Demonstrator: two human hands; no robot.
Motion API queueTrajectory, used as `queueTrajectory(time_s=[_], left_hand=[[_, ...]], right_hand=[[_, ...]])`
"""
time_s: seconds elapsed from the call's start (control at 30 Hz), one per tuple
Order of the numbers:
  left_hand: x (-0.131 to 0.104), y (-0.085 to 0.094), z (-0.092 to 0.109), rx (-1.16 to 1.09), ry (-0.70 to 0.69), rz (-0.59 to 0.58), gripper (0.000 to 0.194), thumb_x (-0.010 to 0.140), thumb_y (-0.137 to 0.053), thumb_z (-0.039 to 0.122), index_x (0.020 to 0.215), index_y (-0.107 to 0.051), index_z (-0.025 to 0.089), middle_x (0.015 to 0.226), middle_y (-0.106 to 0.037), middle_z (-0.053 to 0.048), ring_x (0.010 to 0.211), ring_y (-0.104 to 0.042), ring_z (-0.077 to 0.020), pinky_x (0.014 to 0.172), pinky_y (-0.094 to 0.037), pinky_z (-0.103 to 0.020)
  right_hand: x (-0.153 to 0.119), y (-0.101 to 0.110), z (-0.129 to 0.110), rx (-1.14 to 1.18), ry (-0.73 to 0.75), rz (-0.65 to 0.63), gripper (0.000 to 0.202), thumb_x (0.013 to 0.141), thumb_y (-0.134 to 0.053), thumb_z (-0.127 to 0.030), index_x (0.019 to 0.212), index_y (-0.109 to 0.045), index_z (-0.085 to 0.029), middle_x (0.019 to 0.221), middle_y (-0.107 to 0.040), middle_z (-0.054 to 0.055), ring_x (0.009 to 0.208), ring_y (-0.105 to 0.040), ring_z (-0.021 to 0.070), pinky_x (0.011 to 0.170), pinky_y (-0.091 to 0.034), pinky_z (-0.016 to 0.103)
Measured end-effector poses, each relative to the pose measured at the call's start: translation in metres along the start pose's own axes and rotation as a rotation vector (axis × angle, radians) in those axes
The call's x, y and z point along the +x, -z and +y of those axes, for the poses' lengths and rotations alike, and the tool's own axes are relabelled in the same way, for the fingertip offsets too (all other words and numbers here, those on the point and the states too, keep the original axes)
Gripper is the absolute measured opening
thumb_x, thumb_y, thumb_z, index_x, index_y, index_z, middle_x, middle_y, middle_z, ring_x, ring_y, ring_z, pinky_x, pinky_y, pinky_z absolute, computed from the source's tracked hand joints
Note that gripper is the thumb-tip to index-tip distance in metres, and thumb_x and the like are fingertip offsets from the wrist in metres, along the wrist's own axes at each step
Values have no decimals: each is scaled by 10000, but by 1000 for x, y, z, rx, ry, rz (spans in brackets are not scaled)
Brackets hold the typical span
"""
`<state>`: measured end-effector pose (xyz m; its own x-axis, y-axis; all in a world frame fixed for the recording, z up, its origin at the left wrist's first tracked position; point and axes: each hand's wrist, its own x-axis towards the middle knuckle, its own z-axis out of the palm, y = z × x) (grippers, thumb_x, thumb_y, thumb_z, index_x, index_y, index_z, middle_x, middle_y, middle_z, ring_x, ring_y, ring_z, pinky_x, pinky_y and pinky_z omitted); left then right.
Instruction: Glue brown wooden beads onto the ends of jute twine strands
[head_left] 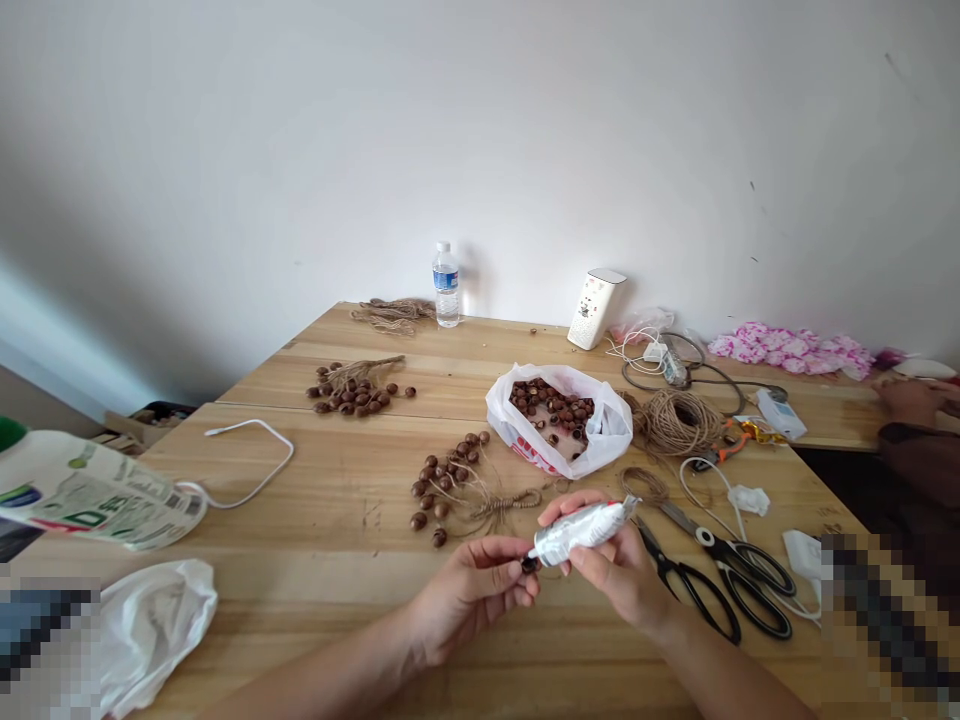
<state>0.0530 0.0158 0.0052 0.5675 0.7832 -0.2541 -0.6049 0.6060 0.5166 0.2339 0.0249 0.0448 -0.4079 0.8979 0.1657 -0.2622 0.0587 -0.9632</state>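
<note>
Over the near side of a wooden bench (300, 600), a person's two bare hands meet around a crumpled tube (574, 535) and a small brown shell (529, 565). The left hand (480, 590) has a narrow grip, with the shell pinched at the fingertips; the right hand (619, 580) is wrapped about the tube, its grip closed around the creased body. The tube lies tilted, its nozzle pointing toward 8 o'clock and meeting the shell, though whether the tip touches the rim or sits inside cannot be told. Light and soft-walled by its look, the tube would likely give under slight pressure, and is best taken at mid-body, clear of the nozzle. The shell appears light, stiff and smooth, apt to roll or slip and perhaps to crack if pressed hard; its outer sides offer the surest hold. From the hands, a plastic bag (505, 425) of similar shells (551, 400) stands open at 12 o'clock, a strung cluster (442, 480) lies at 10 o'clock, a coil of twine (682, 422) at 2 o'clock, and two pairs of black-handled scissors (757, 605) at 3 o'clock.
</note>
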Motion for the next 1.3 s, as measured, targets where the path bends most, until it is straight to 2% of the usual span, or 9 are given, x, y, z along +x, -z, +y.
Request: queueTrajectory(time_s=[1.0,1.3], left_hand=[[3,8,-1,2,-22,-24,168,691,-699,129,858,-709,122,637,-687,-76,592,-610,-129,621,-413,-239],[2,9,-3,-19,-30,-38,158,709,-687,141,865,-704,131,650,-687,-76,603,-608,-133,624,-408,-241]], right_hand=[[-4,1,-7,-108,9,8,251,814,-578,-280,1034,-461,-242,1045,-548,74,712,-524,149,630,-432,302],[-5,1,-6,-95,-4,-32,244,818,-578,-253,1036,-472,-229,1045,-549,79,730,-520,143,640,-428,290]])
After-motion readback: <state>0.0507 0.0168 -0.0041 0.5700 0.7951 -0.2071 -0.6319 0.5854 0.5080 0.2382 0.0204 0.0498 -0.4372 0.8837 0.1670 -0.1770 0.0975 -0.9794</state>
